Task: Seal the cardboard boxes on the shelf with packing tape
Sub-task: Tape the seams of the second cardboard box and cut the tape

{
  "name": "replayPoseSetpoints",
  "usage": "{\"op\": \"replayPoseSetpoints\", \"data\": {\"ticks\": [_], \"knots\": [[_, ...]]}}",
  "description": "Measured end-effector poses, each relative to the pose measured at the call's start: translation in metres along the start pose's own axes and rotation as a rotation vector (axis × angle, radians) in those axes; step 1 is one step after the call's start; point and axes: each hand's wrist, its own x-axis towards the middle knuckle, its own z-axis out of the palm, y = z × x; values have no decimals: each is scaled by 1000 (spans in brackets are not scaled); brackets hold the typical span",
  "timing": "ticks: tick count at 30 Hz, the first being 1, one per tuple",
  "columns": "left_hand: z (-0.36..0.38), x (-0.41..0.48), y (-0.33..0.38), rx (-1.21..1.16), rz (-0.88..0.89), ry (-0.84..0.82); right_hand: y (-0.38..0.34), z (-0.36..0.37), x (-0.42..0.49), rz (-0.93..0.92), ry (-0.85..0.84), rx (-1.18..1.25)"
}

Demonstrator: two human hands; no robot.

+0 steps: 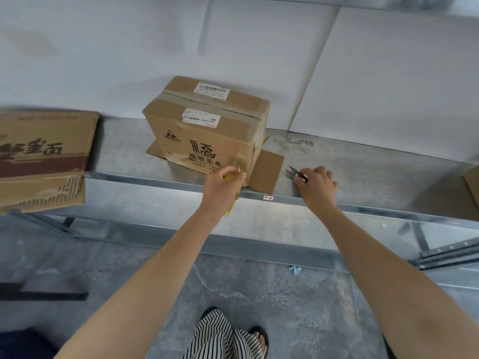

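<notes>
Head view, one frame.

- Middle box (207, 130): stands on the metal shelf (363, 172), close to the back wall. The seam facing up has tape along it and two labels on it. At the base, loose flaps (267, 172) lie splayed flat on the shelf to the front-right and left. That end looks unsealed.
- Left hand (225, 185): at the near bottom corner of the middle box, fingers curled round a yellow item (229, 212). This is judged to be the tape holder, but its form is mostly hidden by the hand. Whether a strip is laid on the corner cannot be told.
- Right hand (317, 185): rests on the shelf just right of the front-right flap. Its fingers pinch the handle of small snips (293, 172), blades pointing towards the box.
- Left box (44, 156): on the same shelf, well apart from the middle box. Its front face is torn and ragged; the state of its seal is unclear.
- A further box (471, 185) shows only as a corner at the right edge.

Progress, as a judgement: early to middle. One seam of the middle box is taped. Left to do: its splayed flaps, and probably both neighbouring boxes.
</notes>
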Motion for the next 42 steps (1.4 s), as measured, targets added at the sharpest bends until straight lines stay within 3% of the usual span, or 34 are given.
{"op": "replayPoseSetpoints", "data": {"ticks": [3,6,8,10,14,20,23,28,32,37,42], "knots": [[-3,-1,-2,-13,32,-10,-32,-17,1,1,23,170],[-7,-1,-2,-12,68,-30,-80,-46,-5,-277,245,508],[-9,-1,-1,17,87,-51,-106,-60,-8,-484,258,482],[-13,-1,-1,67,107,-83,-121,-66,-4,-562,152,336],[-24,3,-2,145,109,-149,-129,-71,12,-532,-9,205],[-32,11,-2,221,194,-69,-130,-77,22,-539,-54,217],[-39,14,-4,314,280,-131,-128,-79,26,-534,-77,233],[-77,24,-20,571,272,-193,-127,-81,32,-548,-89,196],[-100,39,-18,809,262,-126,-131,-87,41,-536,-79,111],[-119,48,-26,834,266,-42,-138,-84,46,-480,-101,158],[-145,64,-45,1013,289,119,-135,-83,48,-472,-132,213]]}}
